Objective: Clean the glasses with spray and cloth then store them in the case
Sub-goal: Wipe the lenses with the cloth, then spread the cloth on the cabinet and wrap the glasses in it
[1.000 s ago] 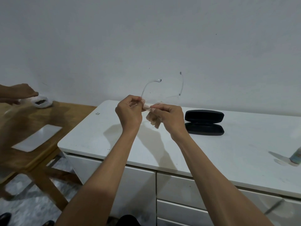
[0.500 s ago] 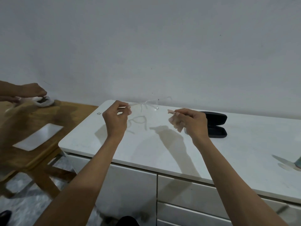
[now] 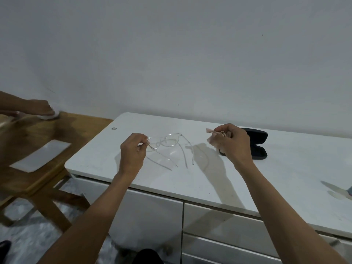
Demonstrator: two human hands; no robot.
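Clear plastic-framed glasses (image 3: 165,142): lying on white cabinet top (image 3: 106,159); left hand (image 3: 133,151) pinching hinge corner; right hand (image 3: 231,143) clutching crumpled pink cloth (image 3: 212,136); likely light, fragile, best gripped by frame.

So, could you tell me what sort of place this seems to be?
Probably a room in a home: a white drawer cabinet stands against a plain wall, with a wooden table beside it. Nothing marks it as a shop or lab.
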